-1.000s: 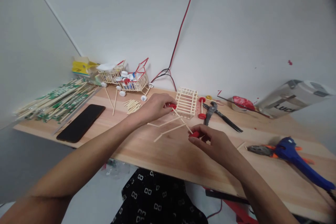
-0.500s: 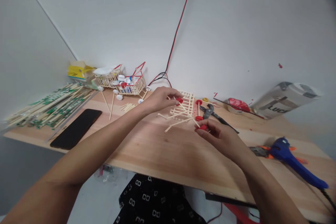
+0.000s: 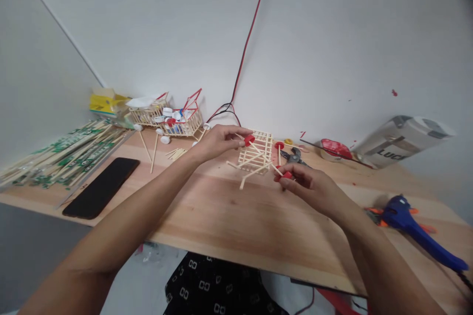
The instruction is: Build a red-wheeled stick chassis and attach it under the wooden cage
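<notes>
Between my two hands I hold a small stick frame (image 3: pixel 254 167) with a red bottle cap at each end of its axle, lifted above the wooden table (image 3: pixel 229 216). My left hand (image 3: pixel 216 141) pinches the far red cap (image 3: pixel 249 140). My right hand (image 3: pixel 306 184) pinches the near red cap (image 3: pixel 287 174). Just behind the frame stands a small open cage of sticks (image 3: pixel 260 150). Another axle with red caps (image 3: pixel 279 146) lies beside the cage.
A black phone (image 3: pixel 101 187) and bundles of wrapped chopsticks (image 3: pixel 62 150) lie at the left. A stick cart with bottle caps (image 3: pixel 173 118) stands at the back. Pliers (image 3: pixel 293 156), a red dish (image 3: pixel 334 148), a grey box (image 3: pixel 401 140) and a blue glue gun (image 3: pixel 414 226) lie at the right.
Both hands have lifted the stick frame with its red caps off the table and carried it a little to the right, toward the stick cage.
</notes>
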Available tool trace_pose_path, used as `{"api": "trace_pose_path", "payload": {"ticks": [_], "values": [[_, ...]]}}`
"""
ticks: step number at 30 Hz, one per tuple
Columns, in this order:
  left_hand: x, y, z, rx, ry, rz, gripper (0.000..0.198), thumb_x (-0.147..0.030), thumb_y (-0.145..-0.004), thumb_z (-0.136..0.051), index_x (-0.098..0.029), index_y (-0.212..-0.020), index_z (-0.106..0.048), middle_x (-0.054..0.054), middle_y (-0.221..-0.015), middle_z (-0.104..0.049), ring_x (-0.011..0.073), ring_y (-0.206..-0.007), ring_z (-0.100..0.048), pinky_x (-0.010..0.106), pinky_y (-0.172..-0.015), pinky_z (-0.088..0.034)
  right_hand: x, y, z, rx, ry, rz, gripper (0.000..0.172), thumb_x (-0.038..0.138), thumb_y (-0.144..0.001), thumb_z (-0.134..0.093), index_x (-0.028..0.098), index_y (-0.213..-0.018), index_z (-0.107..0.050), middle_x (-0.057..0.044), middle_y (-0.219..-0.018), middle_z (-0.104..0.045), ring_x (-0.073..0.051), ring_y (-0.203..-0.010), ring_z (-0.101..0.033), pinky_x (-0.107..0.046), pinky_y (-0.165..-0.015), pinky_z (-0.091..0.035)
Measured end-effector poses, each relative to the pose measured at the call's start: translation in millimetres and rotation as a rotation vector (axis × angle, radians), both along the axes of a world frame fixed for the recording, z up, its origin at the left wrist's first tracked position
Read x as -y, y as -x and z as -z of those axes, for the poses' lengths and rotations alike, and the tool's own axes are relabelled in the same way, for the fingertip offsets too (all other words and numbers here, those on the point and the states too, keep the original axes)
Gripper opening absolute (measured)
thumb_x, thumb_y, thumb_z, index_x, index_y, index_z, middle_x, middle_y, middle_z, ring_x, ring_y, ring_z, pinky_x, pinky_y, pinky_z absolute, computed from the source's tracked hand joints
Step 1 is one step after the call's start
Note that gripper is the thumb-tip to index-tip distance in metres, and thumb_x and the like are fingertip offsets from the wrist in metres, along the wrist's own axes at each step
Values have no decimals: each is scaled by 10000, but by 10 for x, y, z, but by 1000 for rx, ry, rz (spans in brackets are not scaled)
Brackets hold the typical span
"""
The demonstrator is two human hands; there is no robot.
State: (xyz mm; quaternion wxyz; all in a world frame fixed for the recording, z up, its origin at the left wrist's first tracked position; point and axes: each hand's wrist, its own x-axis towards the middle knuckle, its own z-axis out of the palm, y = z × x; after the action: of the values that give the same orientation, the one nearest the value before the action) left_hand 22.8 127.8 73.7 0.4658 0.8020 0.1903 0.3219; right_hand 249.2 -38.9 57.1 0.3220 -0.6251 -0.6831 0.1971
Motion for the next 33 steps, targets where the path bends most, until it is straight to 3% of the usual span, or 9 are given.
{"api": "trace_pose_path", "payload": {"ticks": [5, 13, 18, 25, 33], "values": [[28, 88, 28, 62, 60, -10, 351, -231, -776, -704, -124, -1109, -690, 109, -1064, -718, 161, -895, -660, 293, -801, -520, -138, -58, 13, -149, 103, -153, 289, 467, -874, -555, 221, -993, -649, -47, -903, -675, -158, -727, -593, -284, -624, -475], [63, 197, 164, 87, 130, -40, 335, -192, -754, -710, -125, -1082, -688, 73, -971, -722, 119, -801, -646, 255, -747, -511, -233, -64, 138, -405, 138, -92, 391, 477, -854, -597, 209, -1134, -540, -98, -1010, -698, -187, -875, -637, -288, -656, -488], [129, 232, 252, 67, 211, -93, 328, -207, -750, -712, -119, -1065, -684, 65, -885, -723, 122, -744, -647, 267, -717, -516, -239, -61, 174, -409, 112, -86, 363, 489, -882, -552, 209, -1113, -530, -100, -1008, -705, -188, -856, -639, -290, -640, -474], [177, 258, 343, 63, 262, -118, 347, -252, -732, -734, -120, -1048, -678, 99, -984, -726, 160, -821, -676, 284, -723, -524, -283, -85, 227, -358, 76, -60, 364, 507, -904, -504, 210, -1107, -562, -63, -908, -691, -176, -765, -624, -284, -599, -465], [247, 223, 361, 58, 309, -168, 342, -302, -740, -740, -123, -1025, -683, 105, -1014, -735, 179, -861, -691, 275, -723, -529, -283, -9, 172, -406, 90, -35, 382, 544, -911, -457, 190, -1018, -552, -97, -914, -714, -167, -713, -621, -270, -549, -444]]}}
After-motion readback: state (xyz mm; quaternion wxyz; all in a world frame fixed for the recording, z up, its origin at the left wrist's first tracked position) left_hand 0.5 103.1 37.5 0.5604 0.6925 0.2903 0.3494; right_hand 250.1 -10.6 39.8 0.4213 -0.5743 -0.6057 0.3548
